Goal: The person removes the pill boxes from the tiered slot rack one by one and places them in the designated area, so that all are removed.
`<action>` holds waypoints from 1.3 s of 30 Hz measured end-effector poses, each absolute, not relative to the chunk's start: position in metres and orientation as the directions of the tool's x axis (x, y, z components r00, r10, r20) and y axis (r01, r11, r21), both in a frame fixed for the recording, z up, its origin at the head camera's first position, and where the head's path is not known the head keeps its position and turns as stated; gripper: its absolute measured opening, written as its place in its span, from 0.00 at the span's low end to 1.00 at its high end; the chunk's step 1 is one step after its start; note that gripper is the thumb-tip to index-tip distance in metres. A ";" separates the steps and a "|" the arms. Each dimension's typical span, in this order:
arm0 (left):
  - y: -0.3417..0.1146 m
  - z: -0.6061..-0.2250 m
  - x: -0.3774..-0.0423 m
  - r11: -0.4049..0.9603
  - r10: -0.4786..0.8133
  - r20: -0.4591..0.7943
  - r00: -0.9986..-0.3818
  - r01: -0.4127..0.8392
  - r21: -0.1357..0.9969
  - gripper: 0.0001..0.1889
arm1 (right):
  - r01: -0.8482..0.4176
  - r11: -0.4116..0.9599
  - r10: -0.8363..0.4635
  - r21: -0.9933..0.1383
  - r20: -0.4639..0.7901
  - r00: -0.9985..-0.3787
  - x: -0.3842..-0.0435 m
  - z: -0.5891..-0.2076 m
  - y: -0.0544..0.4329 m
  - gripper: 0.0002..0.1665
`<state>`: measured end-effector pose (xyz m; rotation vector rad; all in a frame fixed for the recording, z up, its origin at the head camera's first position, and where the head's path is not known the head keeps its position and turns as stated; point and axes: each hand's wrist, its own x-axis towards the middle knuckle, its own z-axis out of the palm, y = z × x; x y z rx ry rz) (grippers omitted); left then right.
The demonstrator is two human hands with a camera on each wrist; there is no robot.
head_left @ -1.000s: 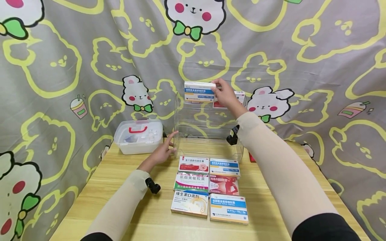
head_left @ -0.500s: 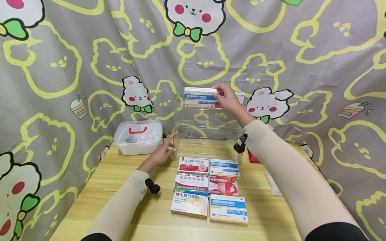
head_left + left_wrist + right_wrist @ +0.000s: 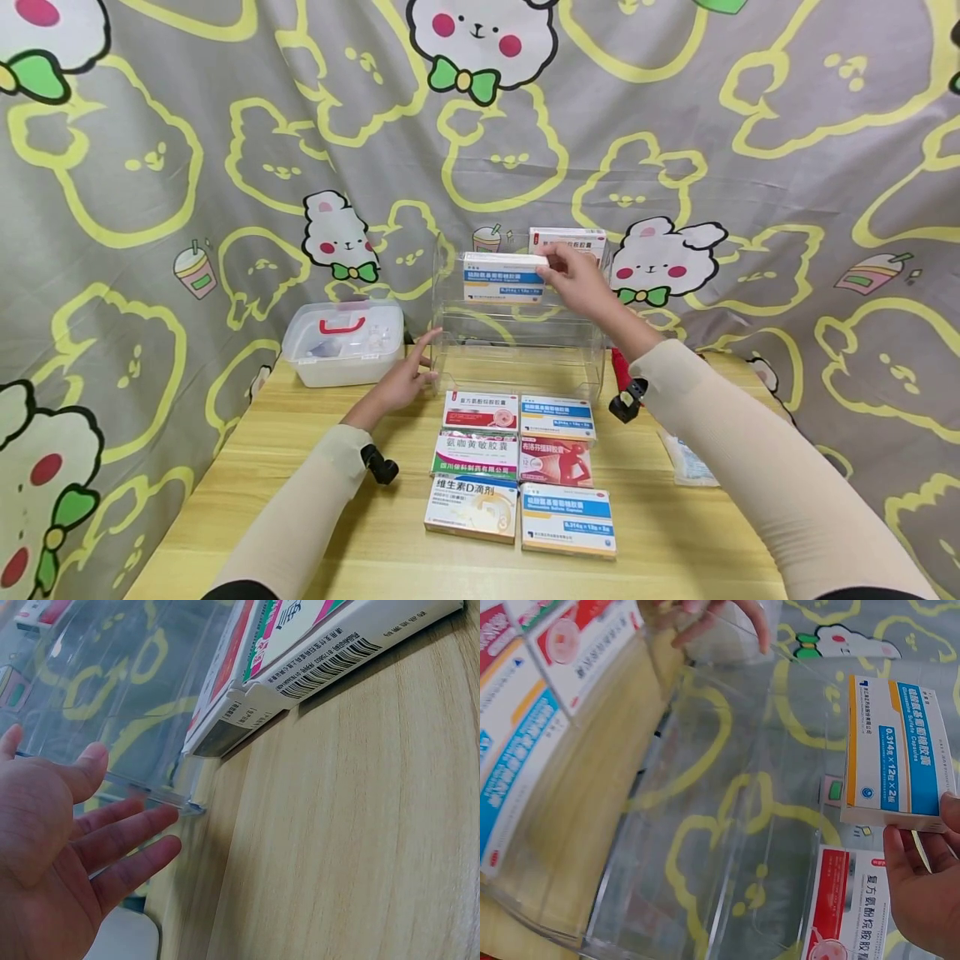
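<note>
My right hand pinches the right end of a blue-and-white medicine box, fingers on top and front. The box faces forward in front of the upper part of a clear tiered display rack. In the right wrist view, the thumb and fingers grip one end of this capsule box. A red-and-white medicine box stands on the rack's top tier, partly behind the right hand. At the rack's left side is my left hand, fingers extended; the left wrist view shows its fingertips right by the rack's lower corner.
Several medicine boxes lie in two columns before the rack, among them a vitamin D box and a pink ibuprofen box. A lidded plastic bin with a red handle stands left. A clear packet lies by the right forearm.
My right hand has lowered the blue-and-white box from the rack's top tier and moved it slightly right, uncovering more of the red-and-white box. The left hand has stayed put.
</note>
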<state>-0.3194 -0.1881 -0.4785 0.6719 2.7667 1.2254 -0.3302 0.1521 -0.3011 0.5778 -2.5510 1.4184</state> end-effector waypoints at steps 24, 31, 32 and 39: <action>-0.189 -0.480 -0.320 0.593 0.396 0.125 -0.910 0.357 0.721 0.44 | -0.417 0.443 -0.371 -0.794 0.261 -0.891 -0.257 -0.359 0.168 0.17; -0.189 -0.480 -0.320 0.585 0.399 0.127 -0.908 0.359 0.727 0.45 | -0.405 0.434 -0.403 -0.805 0.229 -0.886 -0.235 -0.379 0.168 0.19; -0.188 -0.480 -0.320 0.583 0.400 0.129 -0.907 0.361 0.728 0.45 | -0.406 0.433 -0.406 -0.805 0.228 -0.885 -0.231 -0.381 0.167 0.19; -0.189 -0.481 -0.321 0.587 0.398 0.132 -0.908 0.363 0.724 0.44 | -0.416 0.419 -0.453 -0.807 0.211 -0.866 -0.202 -0.398 0.161 0.19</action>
